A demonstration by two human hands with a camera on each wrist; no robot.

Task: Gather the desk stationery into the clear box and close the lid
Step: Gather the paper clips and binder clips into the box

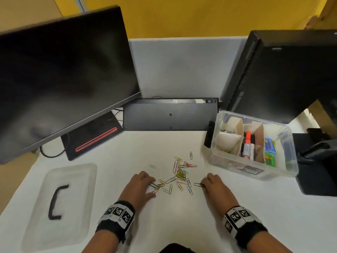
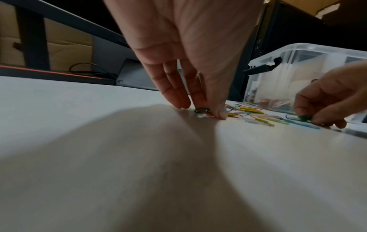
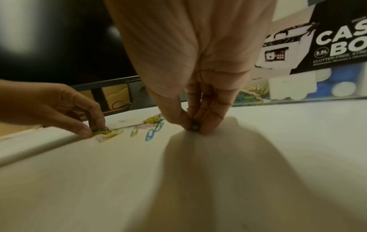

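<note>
Head view shows both hands low on the white surface point(image 1: 182, 225), one at each side of a loose scatter of coloured paper clips point(image 1: 179, 175). The left hand point(image 1: 140, 187) pinches a dark green clip point(image 2: 202, 110) between thumb and fingertips at the 9 o'clock edge of the scatter, so its grip is closed on that clip. The right hand point(image 1: 216, 187) pinches a second dark clip point(image 1: 197, 184) at the 3 o'clock edge; the right wrist view shows that clip point(image 3: 194, 126) squeezed between thumb and fingers.

The clear box point(image 1: 284, 170) stands open at about 2 o'clock from the scatter, already holding markers, card dividers and some clips. Its lid point(image 1: 76, 179) lies flat, handle up, at 8 o'clock, well apart from the box.

Several risks seem likely. The clips lie flat and thin, so a fingertip pinch may slip and flick one off the surface. Near the left hand several clips overlap, and lifting one could drag linked neighbours, which may drop on the way. One pale clip sits apart at 11 o'clock and could be missed against the white. Picking singly leaves many trips, and the lid would have to cross the whole work area.
</note>
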